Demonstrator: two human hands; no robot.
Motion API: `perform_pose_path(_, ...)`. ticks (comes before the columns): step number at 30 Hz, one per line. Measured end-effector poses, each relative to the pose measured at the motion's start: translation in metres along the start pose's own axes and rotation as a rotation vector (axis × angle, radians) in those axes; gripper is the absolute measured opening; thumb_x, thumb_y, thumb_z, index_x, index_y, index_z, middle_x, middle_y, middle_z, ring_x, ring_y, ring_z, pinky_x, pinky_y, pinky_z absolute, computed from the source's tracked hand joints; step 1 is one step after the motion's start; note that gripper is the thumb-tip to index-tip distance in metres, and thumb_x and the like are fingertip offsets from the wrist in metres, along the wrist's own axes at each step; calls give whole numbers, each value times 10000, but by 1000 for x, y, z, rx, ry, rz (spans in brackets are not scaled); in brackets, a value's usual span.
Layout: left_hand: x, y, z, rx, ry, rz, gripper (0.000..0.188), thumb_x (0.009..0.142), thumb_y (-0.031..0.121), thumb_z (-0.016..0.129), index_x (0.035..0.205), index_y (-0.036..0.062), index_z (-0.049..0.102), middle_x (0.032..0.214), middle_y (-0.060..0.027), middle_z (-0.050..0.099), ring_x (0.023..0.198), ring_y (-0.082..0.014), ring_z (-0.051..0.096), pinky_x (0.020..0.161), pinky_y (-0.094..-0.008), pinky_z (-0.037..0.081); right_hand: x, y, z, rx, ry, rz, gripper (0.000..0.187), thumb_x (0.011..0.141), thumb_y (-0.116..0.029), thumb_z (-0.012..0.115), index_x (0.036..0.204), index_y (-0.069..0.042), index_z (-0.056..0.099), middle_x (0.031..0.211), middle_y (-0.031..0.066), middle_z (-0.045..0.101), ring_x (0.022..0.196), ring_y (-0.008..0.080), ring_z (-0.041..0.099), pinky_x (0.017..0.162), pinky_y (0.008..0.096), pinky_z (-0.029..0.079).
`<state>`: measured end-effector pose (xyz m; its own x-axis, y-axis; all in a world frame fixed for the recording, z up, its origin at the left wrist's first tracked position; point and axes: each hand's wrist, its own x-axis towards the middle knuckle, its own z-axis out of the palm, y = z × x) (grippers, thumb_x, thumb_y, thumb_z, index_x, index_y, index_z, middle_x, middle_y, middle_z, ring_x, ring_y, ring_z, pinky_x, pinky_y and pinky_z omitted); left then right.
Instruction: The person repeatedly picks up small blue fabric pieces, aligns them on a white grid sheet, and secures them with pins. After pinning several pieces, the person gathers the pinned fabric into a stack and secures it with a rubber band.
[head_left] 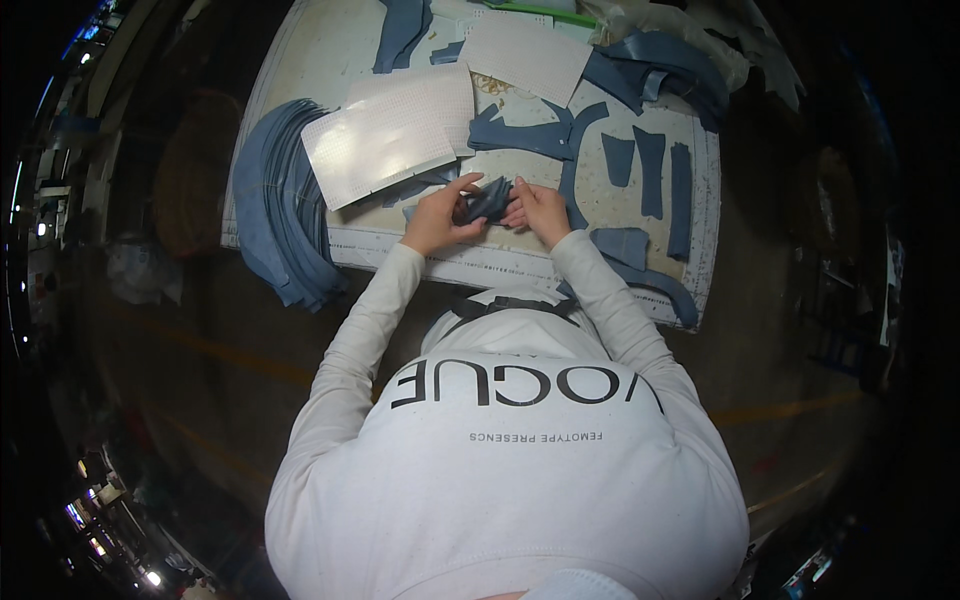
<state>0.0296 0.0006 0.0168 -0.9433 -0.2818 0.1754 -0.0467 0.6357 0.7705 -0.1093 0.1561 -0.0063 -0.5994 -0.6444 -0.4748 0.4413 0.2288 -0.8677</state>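
A small bundle of dark blue leather-like pieces (487,203) is between my two hands, close to the table's near edge. My left hand (442,215) curves round the bundle's left side, thumb and fingers gripping it. On the other side, my right hand (535,208) pinches the bundle's right end, its fingers curled. Just beyond my hands lies a wide cut blue piece (520,137). A curved blue strip (573,180) runs down beside my right hand. Flat blue scraps (425,185) stick out from under the white sheet near my left hand.
White perforated sheets (380,140) lie at left centre, and another sheet (525,52) lies at the far side. A tall stack of curved blue pieces (280,210) overhangs the table's left edge. Several cut pieces (649,170) lie on the right. More blue pieces (670,75) are heaped at far right.
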Motion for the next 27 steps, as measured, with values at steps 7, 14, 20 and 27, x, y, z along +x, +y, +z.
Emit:
perform_pose_path(7,-18,-9,2,-456,203,-363,329,887,170,665,1177,31,602,899,-70,688,763,-124,646,755,-250,518,-13,-11,18,-522,8,-298,326,860,-235,702,1007,50,644,785,126,690,577,163,675,502,249,524)
perform_pose_path(14,-31,-41,-23,-917,836,-659,249,924,226,648,1036,7,608,915,-72,687,738,-114,651,667,-211,513,-6,-60,-18,-451,-118,-717,283,830,-81,714,1084,10,628,812,85,682,622,79,631,553,227,542)
perform_pose_path(20,-29,-45,-27,-1021,878,-619,232,912,183,659,989,-32,615,962,-116,680,872,-203,693,705,-225,576,60,-58,-74,-55,143,-303,308,882,-77,669,1116,86,551,959,111,654,758,106,646,585,246,581)
perform_pose_path(27,-15,-28,-13,-1063,726,-641,225,918,142,641,1016,-60,626,1002,-147,678,925,-221,684,762,-238,577,51,-59,-64,-1032,704,-745,369,791,-114,703,1149,-90,615,905,97,567,938,318,560,841,402,466)
